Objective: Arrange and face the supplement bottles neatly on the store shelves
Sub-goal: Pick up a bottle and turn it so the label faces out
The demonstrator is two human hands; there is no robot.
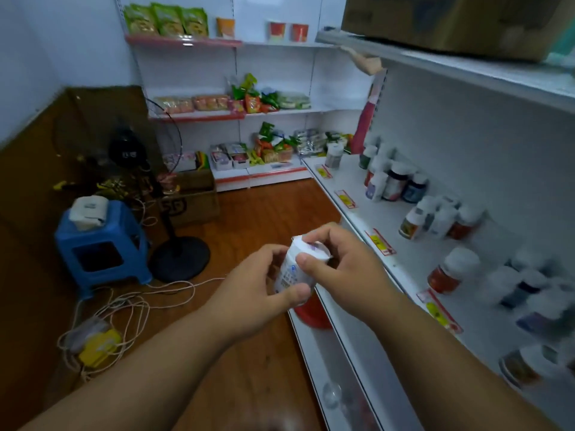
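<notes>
Both hands — grip round white bottle

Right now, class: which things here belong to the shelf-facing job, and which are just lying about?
Job: white bottle held by left hand and right hand; shelf bottles; shelf.
Lying about: blue stool, fan, yellow reel, cardboard box.

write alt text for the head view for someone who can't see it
Two bare hands hold a white supplement bottle in front of a white store shelf, the left hand round its body and the right hand pinching its top. More bottles stand in loose clusters on the shelf; a blue stool and a floor fan stand to the left.
</notes>
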